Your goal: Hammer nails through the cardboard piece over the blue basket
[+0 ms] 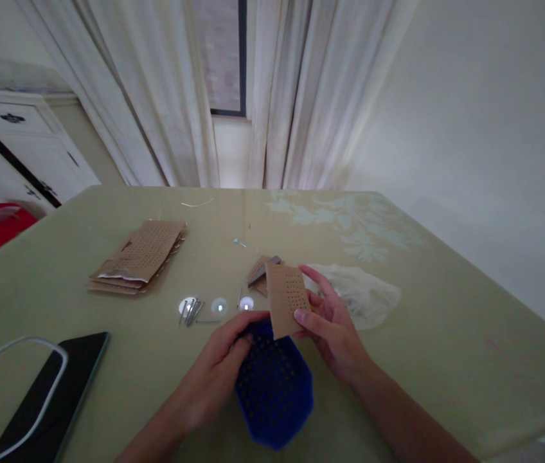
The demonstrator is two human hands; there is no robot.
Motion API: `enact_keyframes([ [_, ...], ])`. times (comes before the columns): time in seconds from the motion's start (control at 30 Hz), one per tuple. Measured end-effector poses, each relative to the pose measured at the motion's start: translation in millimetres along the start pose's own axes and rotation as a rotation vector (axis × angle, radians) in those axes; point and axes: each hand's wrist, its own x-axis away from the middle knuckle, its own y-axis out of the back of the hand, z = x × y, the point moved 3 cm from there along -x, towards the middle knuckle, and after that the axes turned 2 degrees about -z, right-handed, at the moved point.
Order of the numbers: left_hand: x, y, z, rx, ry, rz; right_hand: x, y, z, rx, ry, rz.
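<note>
My left hand (222,360) grips the far left rim of a blue perforated basket (275,392), its thumb inside and its fingers behind the wall. The basket is tilted so that its holed inside faces me. Just above the far rim, my right hand (333,331) pinches a small piece of brown cardboard (282,299) dotted with punched holes, thumb on the front face. Behind that piece, partly hidden, lie another scrap of cardboard (257,269) and a grey angled strip (265,271). Several nails (193,312) lie bunched on the table to the left of the basket.
A stack of holed cardboard sheets (142,254) lies at the back left. To the right rests a crumpled translucent plastic bag (369,296). A dark tablet (55,392) with a white cable (63,360) across it occupies the front left. White curtains (157,96) hang behind the table.
</note>
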Motion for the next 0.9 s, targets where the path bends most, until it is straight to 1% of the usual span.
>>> enact_keyframes([
  [0.07, 3, -2.4, -2, -0.007, -0.001, -0.092, 0, 1, 2, -0.005, 0.015, 0.030],
  [0.13, 5, -4.2, -4, -0.020, 0.000, -0.156, 0, 5, 3, 0.007, 0.021, 0.027],
  [0.3, 9, -8.4, -1, 0.013, 0.077, -0.216, -2, 14, 9, 0.129, -0.039, -0.031],
  [0.37, 10, -10.2, 3, 0.052, 0.109, -0.237, -2, 16, 13, 0.229, -0.079, 0.004],
  [0.43, 11, -12.3, 7, 0.105, 0.149, -0.261, -2, 18, 15, 0.349, -0.107, 0.075],
  [0.53, 14, -16.4, 11, 0.195, 0.214, -0.268, -2, 21, 14, 0.514, -0.142, 0.158],
  [0.63, 15, -19.3, 13, 0.218, 0.233, -0.282, -2, 23, 10, 0.614, -0.160, 0.147],
  [0.73, 17, -20.0, 12, 0.182, 0.231, -0.299, -2, 22, 9, 0.615, -0.168, 0.136],
  [0.8, 17, -19.4, 12, 0.166, 0.244, -0.293, -3, 21, 12, 0.591, -0.128, 0.130],
  [0.9, 13, -17.0, 10, 0.165, 0.254, -0.227, -5, 20, 18, 0.503, -0.043, 0.089],
])
